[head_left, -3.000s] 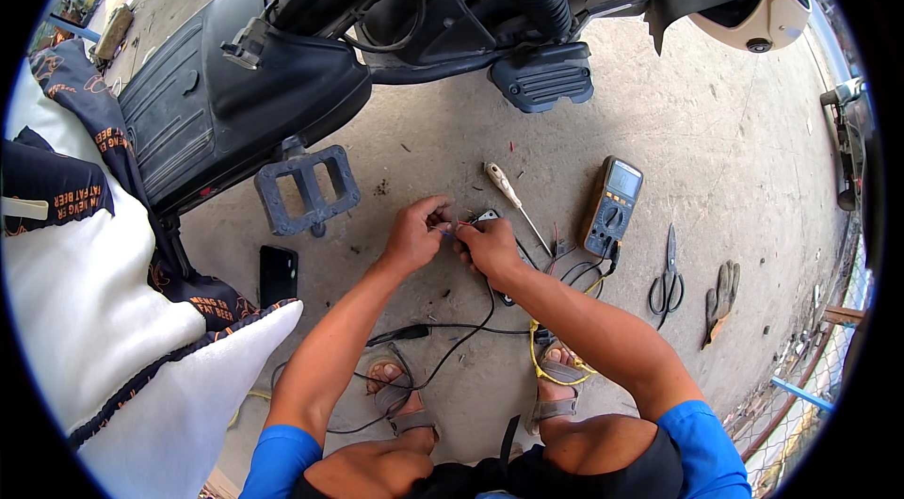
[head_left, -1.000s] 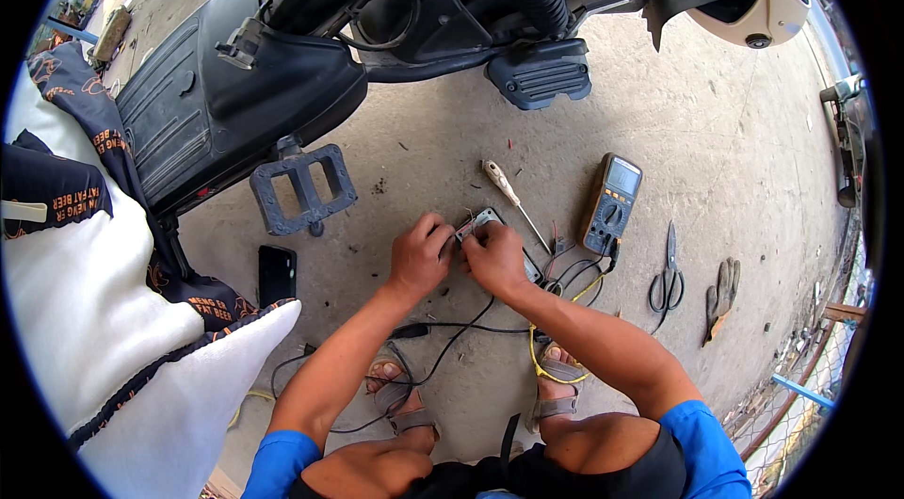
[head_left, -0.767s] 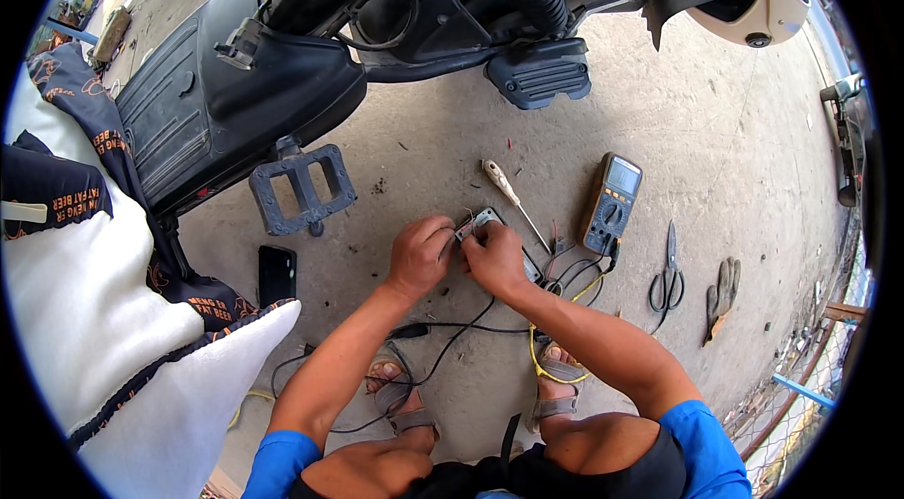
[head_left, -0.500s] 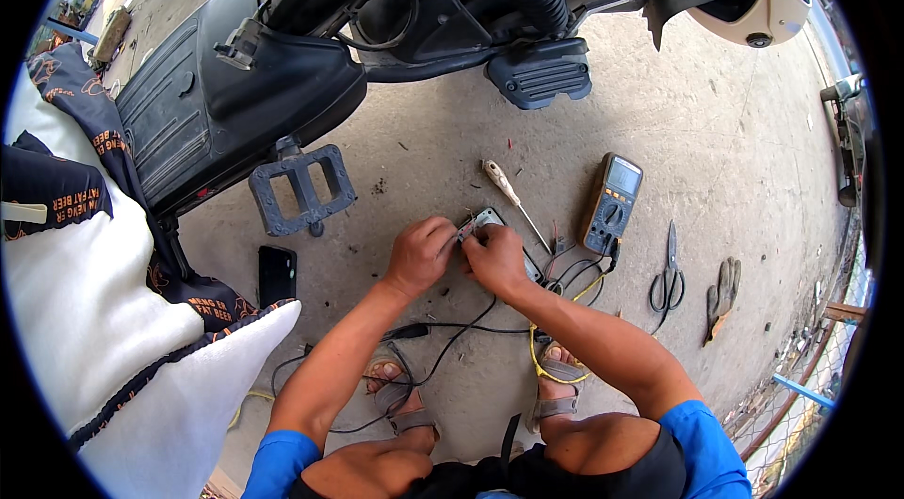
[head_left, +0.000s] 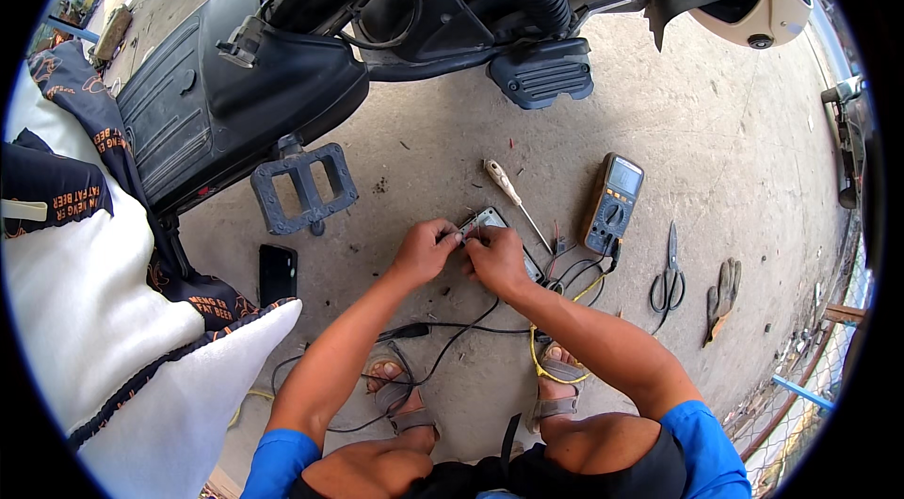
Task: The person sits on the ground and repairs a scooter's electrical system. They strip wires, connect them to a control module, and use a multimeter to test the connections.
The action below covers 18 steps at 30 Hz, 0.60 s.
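Note:
On the concrete between my feet and the scooter lies a flat, rectangular metal-edged case [head_left: 488,216], partly hidden under my hands. My left hand [head_left: 424,251] is pinched closed at the case's left edge, thumb and forefinger together. My right hand [head_left: 498,261] bends over the middle of the case with its fingers closed, close to the left fingertips. Something thin, like a fine wire, shows between the hands, but what each pinch holds is too small to make out. A screwdriver [head_left: 505,183] with a pale handle lies just beyond the case.
A multimeter [head_left: 613,202] with leads lies to the right, then scissors [head_left: 669,273] and a work glove [head_left: 722,301]. Black and yellow cables run around my sandals. A phone [head_left: 278,275] lies left, below the scooter's pedal [head_left: 303,188]. A white-lined cover [head_left: 104,329] hangs at far left.
My left hand has shifted slightly, its thumb and forefinger now drawn together at the case edge. The right hand stays in nearly the same place over the case.

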### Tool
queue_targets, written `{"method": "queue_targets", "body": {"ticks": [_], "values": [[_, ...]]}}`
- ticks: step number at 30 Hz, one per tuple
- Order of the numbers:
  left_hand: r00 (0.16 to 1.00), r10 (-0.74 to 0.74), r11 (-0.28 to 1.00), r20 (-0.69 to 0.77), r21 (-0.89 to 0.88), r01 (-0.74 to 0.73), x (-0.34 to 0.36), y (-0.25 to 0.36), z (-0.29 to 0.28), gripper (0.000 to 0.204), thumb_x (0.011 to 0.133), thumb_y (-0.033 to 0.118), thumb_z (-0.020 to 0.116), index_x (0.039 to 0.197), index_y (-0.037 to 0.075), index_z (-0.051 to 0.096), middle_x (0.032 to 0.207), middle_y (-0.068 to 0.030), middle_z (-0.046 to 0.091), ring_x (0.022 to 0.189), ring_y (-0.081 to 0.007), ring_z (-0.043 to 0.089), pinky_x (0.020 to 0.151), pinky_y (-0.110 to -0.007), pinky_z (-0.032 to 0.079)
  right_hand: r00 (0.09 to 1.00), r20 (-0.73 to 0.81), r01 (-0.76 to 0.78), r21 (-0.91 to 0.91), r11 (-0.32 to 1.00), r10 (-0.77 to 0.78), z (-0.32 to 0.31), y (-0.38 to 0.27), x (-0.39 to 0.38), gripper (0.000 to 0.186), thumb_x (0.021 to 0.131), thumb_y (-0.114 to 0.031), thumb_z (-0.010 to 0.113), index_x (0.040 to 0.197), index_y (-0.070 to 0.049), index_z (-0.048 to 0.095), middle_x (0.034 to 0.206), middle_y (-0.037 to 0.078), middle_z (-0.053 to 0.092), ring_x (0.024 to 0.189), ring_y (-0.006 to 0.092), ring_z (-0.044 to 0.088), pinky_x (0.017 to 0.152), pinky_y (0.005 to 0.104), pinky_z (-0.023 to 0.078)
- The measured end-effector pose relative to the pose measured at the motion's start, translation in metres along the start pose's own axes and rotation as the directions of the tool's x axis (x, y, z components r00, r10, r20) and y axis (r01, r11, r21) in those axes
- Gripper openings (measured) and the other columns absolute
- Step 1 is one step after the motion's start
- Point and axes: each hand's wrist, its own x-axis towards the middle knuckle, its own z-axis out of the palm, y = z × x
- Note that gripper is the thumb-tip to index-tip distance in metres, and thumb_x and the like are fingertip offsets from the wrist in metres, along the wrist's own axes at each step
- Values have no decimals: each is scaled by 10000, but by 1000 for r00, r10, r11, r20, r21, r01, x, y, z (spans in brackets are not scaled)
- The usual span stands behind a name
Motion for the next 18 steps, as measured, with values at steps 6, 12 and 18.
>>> {"method": "queue_targets", "body": {"ticks": [6,12,18], "values": [[830,-491,702,264,-444,557,9,6,-1,196,962,162,633,786,80,603,665,20,532,502,-71,396,459,-269,298,999,-2,34,-39,999,-34,-2,2,0,195,888,-75,560,897,58,702,642,122,680,509,183,666,496,337,519],[620,-574,202,535,-642,740,13,1,-6,193,963,200,633,806,110,567,674,29,508,460,-54,341,430,-246,232,999,38,23,-49,999,-21,-2,4,2,208,897,-39,559,1022,77,677,740,98,691,527,137,640,451,293,503],[812,-481,601,331,-550,580,5,6,-7,106,959,150,616,870,92,612,694,14,532,497,-76,436,448,-257,322,999,35,-4,-12,1000,5,-5,4,2,220,907,-42,551,1053,76,665,753,99,690,527,132,623,453,290,496]]}}
